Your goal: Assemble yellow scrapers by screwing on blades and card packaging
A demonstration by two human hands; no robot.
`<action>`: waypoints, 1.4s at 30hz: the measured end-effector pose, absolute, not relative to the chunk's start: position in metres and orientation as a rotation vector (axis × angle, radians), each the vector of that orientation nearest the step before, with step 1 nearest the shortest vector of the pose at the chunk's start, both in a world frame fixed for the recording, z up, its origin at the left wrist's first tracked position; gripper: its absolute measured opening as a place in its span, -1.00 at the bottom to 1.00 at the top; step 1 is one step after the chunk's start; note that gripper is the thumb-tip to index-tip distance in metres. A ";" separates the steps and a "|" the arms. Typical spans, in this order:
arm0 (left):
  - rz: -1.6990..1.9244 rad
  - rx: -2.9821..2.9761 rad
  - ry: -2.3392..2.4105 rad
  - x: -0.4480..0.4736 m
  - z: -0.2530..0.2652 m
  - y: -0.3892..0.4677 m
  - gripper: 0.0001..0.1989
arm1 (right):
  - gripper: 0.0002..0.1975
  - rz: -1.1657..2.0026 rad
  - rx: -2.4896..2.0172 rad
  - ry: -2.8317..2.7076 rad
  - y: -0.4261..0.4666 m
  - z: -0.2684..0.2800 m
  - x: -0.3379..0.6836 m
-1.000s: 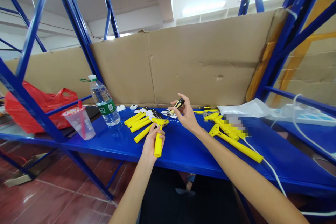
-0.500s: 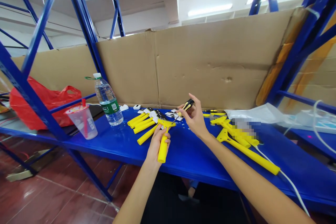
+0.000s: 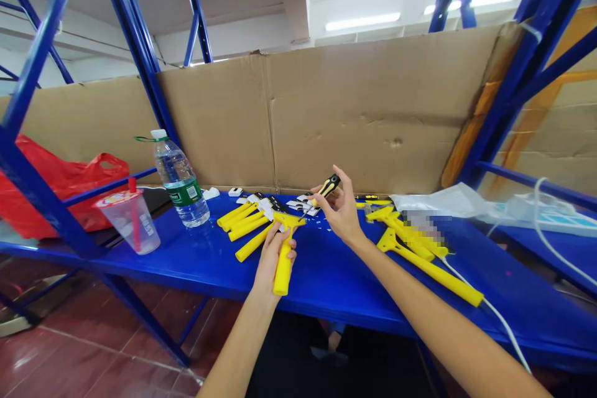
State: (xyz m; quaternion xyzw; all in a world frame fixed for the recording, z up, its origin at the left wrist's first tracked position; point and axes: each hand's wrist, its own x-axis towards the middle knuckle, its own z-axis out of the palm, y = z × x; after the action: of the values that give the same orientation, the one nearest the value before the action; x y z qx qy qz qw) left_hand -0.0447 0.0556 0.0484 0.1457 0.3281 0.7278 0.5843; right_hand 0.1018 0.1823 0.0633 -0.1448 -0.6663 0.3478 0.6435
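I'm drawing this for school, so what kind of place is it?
Probably a small workshop or a corner of a warehouse. A blue rack shelf serves as a workbench, a big cardboard sheet stands behind it, and several similar yellow tools lie on it.

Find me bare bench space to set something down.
Blue bench, in front of the water bottle, left of the yellow handles; also between left hand and right forearm. Crowded: behind the hands and around the right-side yellow tools.

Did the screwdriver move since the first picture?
Yes, the screwdriver shifted a little to the right, farther from the fold in the cardboard behind it.
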 end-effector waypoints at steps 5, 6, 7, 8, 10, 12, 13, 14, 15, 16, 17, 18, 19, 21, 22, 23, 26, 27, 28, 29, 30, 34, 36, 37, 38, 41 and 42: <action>1.677 0.365 0.718 -0.047 0.044 0.055 -0.45 | -0.14 0.702 -0.409 -1.470 0.181 0.067 0.105; 1.678 0.366 0.717 -0.047 0.043 0.055 -0.44 | -0.17 0.717 -0.389 -1.481 0.180 0.067 0.105; 1.680 0.363 0.716 -0.047 0.043 0.055 -0.43 | -0.21 0.741 -0.356 -1.496 0.179 0.067 0.105; 1.680 0.359 0.714 -0.047 0.044 0.056 -0.43 | -0.24 0.768 -0.321 -1.511 0.178 0.067 0.105; 1.680 0.349 0.714 -0.047 0.045 0.057 -0.44 | -0.25 0.804 -0.275 -1.534 0.178 0.067 0.103; 1.677 0.343 0.718 -0.046 0.046 0.058 -0.45 | -0.22 0.802 -0.287 -1.544 0.180 0.066 0.103; 1.676 0.341 0.719 -0.046 0.046 0.058 -0.46 | -0.21 0.787 -0.309 -1.546 0.181 0.066 0.103; 1.676 0.341 0.719 -0.046 0.046 0.057 -0.46 | -0.20 0.763 -0.334 -1.543 0.181 0.066 0.103; 1.674 0.347 0.715 -0.046 0.046 0.057 -0.47 | -0.20 0.737 -0.356 -1.536 0.182 0.066 0.103; 1.672 0.355 0.710 -0.046 0.046 0.057 -0.47 | -0.21 0.716 -0.371 -1.530 0.181 0.067 0.104; 1.671 0.363 0.706 -0.046 0.046 0.056 -0.47 | -0.23 0.707 -0.373 -1.530 0.181 0.067 0.105; 1.671 0.367 0.705 -0.046 0.046 0.056 -0.46 | -0.25 0.709 -0.362 -1.539 0.179 0.068 0.106; 1.671 0.367 0.704 -0.047 0.046 0.056 -0.46 | -0.25 0.722 -0.340 -1.557 0.178 0.068 0.106; 1.675 0.354 0.700 -0.047 0.046 0.056 -0.44 | -0.25 0.765 -0.289 -1.600 0.176 0.069 0.107; 1.677 0.346 0.698 -0.047 0.046 0.056 -0.43 | -0.24 0.783 -0.275 -1.616 0.176 0.069 0.106; 1.678 0.338 0.696 -0.047 0.046 0.056 -0.42 | -0.23 0.792 -0.273 -1.627 0.176 0.069 0.106; 1.662 0.335 0.704 -0.047 0.046 0.056 -0.39 | -0.21 0.752 -0.322 -1.630 0.180 0.067 0.105; 1.653 0.343 0.708 -0.047 0.046 0.056 -0.40 | -0.20 0.721 -0.343 -1.619 0.181 0.067 0.105; 1.645 0.353 0.709 -0.047 0.046 0.056 -0.40 | -0.19 0.693 -0.359 -1.604 0.182 0.066 0.104; 1.642 0.361 0.710 -0.047 0.046 0.056 -0.41 | -0.19 0.674 -0.367 -1.592 0.182 0.066 0.104; 1.643 0.367 0.709 -0.047 0.046 0.056 -0.42 | -0.19 0.670 -0.362 -1.588 0.181 0.066 0.104; 1.661 0.334 0.697 -0.047 0.047 0.056 -0.42 | -0.22 0.754 -0.270 -1.643 0.176 0.066 0.101; 1.659 0.320 0.674 -0.048 0.047 0.056 -0.42 | -0.22 0.785 -0.266 -1.642 0.176 0.066 0.100; 1.658 0.318 0.659 -0.048 0.047 0.056 -0.43 | -0.21 0.781 -0.278 -1.629 0.176 0.066 0.100; 1.655 0.320 0.645 -0.048 0.046 0.056 -0.43 | -0.19 0.763 -0.294 -1.613 0.177 0.066 0.101; 1.649 0.331 0.623 -0.049 0.045 0.056 -0.44 | -0.15 0.665 -0.353 -1.560 0.180 0.066 0.102; 1.648 0.333 0.623 -0.048 0.045 0.056 -0.45 | -0.15 0.640 -0.371 -1.551 0.180 0.067 0.102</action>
State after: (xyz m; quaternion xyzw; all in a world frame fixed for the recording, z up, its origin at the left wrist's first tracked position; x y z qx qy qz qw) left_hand -0.0484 0.0560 0.0452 0.1450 0.2716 0.7179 0.6244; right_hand 0.1023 0.1797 0.0666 -0.1633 -0.6837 0.2820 0.6530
